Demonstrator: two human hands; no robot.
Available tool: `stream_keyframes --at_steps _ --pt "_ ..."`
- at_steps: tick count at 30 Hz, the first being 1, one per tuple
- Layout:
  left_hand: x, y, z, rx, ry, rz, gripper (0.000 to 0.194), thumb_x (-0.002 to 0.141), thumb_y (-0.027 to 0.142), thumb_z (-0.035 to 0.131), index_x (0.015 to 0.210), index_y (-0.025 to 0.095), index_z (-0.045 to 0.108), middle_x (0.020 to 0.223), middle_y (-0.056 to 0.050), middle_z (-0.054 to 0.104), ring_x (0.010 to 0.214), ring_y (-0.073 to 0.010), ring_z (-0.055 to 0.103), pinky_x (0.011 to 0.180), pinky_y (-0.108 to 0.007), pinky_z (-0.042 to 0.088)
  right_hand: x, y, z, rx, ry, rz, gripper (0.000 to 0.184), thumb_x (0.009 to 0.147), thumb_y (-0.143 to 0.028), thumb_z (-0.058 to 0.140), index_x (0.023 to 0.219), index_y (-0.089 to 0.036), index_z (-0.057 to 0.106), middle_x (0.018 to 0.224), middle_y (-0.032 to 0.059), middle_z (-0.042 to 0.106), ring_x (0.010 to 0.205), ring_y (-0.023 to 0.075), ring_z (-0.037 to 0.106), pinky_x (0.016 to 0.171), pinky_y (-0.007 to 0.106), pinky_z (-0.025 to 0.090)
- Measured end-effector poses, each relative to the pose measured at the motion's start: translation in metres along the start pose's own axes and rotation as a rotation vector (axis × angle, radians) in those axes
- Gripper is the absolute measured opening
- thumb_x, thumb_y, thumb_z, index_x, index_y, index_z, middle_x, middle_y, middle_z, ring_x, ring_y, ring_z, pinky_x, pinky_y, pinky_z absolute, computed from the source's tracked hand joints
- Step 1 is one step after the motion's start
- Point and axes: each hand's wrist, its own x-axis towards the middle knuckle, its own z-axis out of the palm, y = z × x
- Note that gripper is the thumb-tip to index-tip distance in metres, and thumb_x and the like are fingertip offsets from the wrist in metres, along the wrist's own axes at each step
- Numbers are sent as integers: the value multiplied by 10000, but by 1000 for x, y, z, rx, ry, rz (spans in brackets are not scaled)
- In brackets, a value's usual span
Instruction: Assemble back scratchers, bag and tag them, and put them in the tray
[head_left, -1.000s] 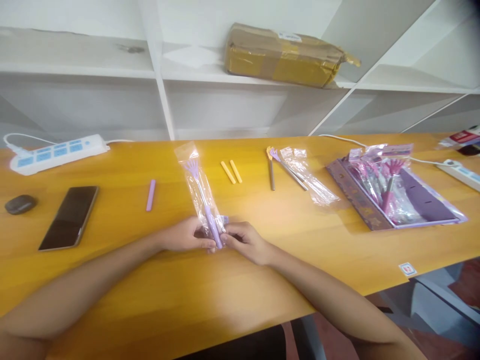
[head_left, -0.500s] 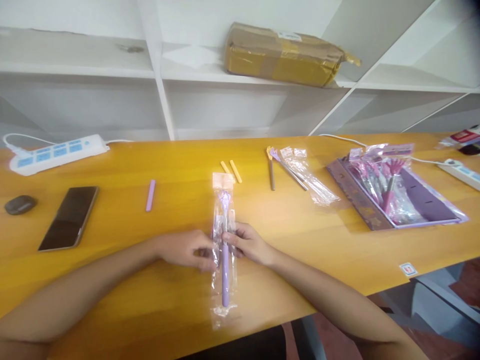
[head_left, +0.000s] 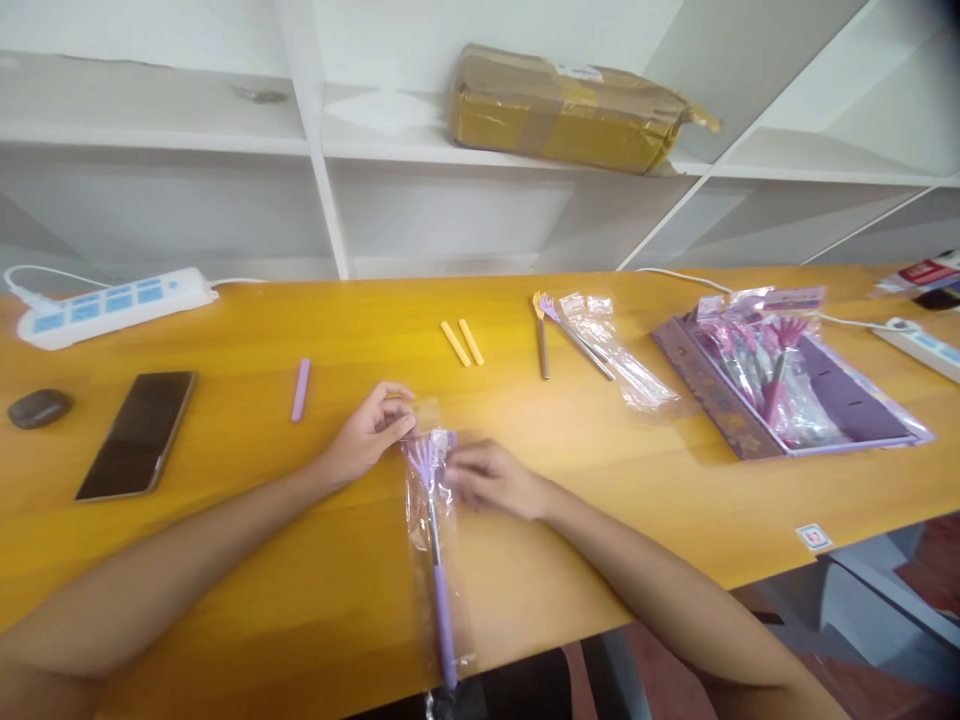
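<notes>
A purple back scratcher (head_left: 444, 620) with a hand-shaped head and metal shaft lies inside a clear plastic bag (head_left: 415, 530). Its head points away from me and its handle reaches the table's near edge. My left hand (head_left: 369, 432) pinches the top flap of the bag between thumb and fingers. At the bag's upper right edge, my right hand (head_left: 499, 480) has its fingers closed and slightly blurred by motion. Two yellow handle sleeves (head_left: 466, 343) and one purple sleeve (head_left: 301, 390) lie farther back on the table.
Two small back scratchers (head_left: 543, 340) lie beside flat plastic bags (head_left: 630, 360). A purple box (head_left: 870, 400) at right holds bagged pink scratchers. At left are a phone (head_left: 136, 436), dark case (head_left: 40, 408) and power strip (head_left: 116, 307). A taped carton (head_left: 562, 110) sits on the shelf.
The bagged scratcher swung upright, then slid toward me. My left hand moved from its handle end up to the bag's top flap. My right hand left the shaft for the bag's upper edge.
</notes>
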Motion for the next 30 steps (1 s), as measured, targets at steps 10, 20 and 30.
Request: stream_keyframes --at_steps 10,20,30 --pt "-2 -5 2 99 -121 22 297 934 351 761 1128 192 601 1008 -36 665 889 -154 655 807 -287 523 38 30 -60 -490 825 -217 304 1054 -363 501 959 -161 708 980 80 633 941 168 589 875 302 483" --pt "-2 0 0 93 -94 58 213 1029 401 620 1099 214 547 902 -15 703 862 -170 684 827 -310 519 2 36 -121 -825 996 -210 219 970 -208 497 965 -167 713 1078 108 622 1064 221 607 1010 396 498" --pt "-2 -3 -1 126 -135 6 265 908 355 782 1061 183 651 997 -51 696 922 -185 666 849 -325 533 -9 46 -139 -896 1070 -128 235 950 -229 497 947 -166 724 1040 101 644 1044 226 621 987 383 510"
